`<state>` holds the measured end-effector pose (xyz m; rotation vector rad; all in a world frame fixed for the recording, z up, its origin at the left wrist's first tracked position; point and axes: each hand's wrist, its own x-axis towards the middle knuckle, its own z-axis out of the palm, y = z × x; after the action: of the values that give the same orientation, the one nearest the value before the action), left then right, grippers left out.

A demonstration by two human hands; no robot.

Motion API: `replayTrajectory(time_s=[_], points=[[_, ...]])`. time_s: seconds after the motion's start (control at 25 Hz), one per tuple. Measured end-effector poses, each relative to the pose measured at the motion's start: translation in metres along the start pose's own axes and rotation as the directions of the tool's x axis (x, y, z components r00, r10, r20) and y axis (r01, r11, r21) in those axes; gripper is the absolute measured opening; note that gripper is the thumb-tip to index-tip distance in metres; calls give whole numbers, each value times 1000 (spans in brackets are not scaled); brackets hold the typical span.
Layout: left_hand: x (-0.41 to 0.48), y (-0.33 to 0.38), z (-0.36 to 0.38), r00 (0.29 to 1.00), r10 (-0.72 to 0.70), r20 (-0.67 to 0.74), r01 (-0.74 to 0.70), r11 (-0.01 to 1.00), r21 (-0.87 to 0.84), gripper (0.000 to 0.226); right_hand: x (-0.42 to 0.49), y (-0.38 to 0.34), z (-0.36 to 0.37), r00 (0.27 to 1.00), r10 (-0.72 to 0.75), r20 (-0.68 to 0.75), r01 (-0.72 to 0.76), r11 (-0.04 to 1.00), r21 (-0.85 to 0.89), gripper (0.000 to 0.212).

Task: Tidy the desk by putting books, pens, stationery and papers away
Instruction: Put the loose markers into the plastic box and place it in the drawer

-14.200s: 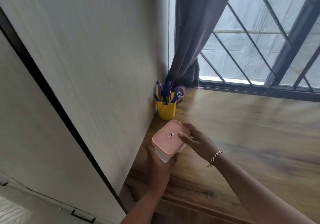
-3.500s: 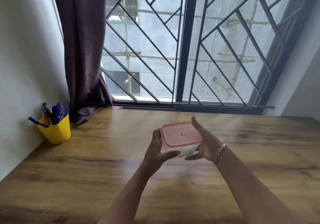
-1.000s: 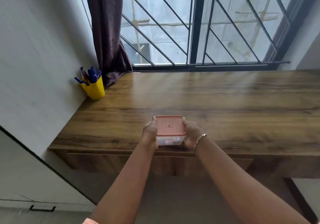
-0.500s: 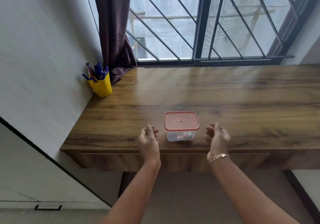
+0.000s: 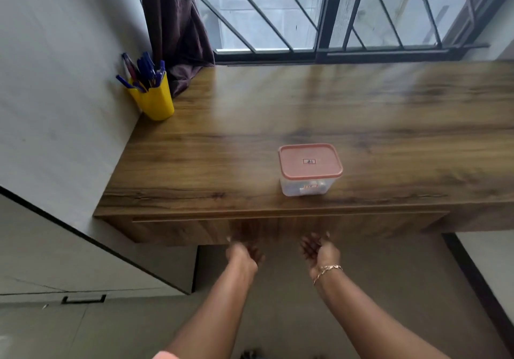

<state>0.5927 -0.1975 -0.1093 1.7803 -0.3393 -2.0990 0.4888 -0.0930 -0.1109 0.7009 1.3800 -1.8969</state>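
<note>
1. Head view: a wood desk (image 5: 217, 147) sits under a window with black bars.
2. A little see-through box with a pink lid (image 5: 310, 167) stands on the desk, close to the front edge and near the middle. Its lid is on. Some small things are inside, but they are too small to tell.
3. A yellow cup (image 5: 155, 102) full of blue pens (image 5: 144, 70) stands in the back left corner of the desk, next to the wall and a dark curtain (image 5: 175, 24).
4. Both hands are down low, below the front edge of the desk and apart from the box. They touch nothing.
5. The left hand (image 5: 243, 255) is blurry. Its fingers look loose and it holds nothing.
6. The right hand (image 5: 319, 250), with a bracelet (image 5: 326, 269) on its wrist, has its palm partly up, fingers loose, and holds nothing.
7. The box is up and ahead of the hands. Its long side runs left to right, along the front edge. It sits almost straight above the right hand, so I think the right hand is the nearer one.
8. I see no loose books or papers on the desk, so the tidy job looks nearly done.
</note>
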Motion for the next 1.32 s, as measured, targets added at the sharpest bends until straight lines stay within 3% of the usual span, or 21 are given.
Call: replayTrajectory(time_s=[0.08, 0.16, 0.32, 0.44, 0.6, 0.76, 0.92, 1.04, 1.32], points=[[16, 10, -9, 1000, 14, -6, -14, 999, -31, 62, 10, 6, 2, 998, 58, -22, -58, 998, -22, 44], [21, 18, -12, 996, 78, 34, -69, 978, -197, 68, 19, 9, 6, 995, 83, -49, -85, 996, -29, 46], [41, 16, -19, 994, 73, 80, -39, 931, -364, 85, 30, 16, 16, 997, 42, -58, -36, 995, 90, 38], [52, 13, -25, 992, 46, 114, -2, 934, -357, 93, 39, 22, 15, 998, 65, -27, -57, 971, 232, 32], [26, 12, -21, 994, 59, 88, -15, 901, -434, 80, 48, 35, 1, 994, 99, -52, -82, 960, 267, 45], [5, -2, -36, 996, 42, 82, 1, 882, -471, 74, 37, 44, -16, 990, 108, -86, -73, 937, 341, 43], [-4, -20, -55, 998, 39, 43, -17, 903, -429, 78, 14, 46, -37, 984, 165, -63, -134, 928, 348, 75], [-9, -43, -71, 998, 57, 28, -41, 910, -414, 83, 0, 51, -62, 975, 216, -47, -190, 929, 317, 82], [-31, -91, -113, 997, 68, 24, -49, 882, -468, 88, -36, 71, -119, 975, 218, 44, -220, 918, 330, 42]])
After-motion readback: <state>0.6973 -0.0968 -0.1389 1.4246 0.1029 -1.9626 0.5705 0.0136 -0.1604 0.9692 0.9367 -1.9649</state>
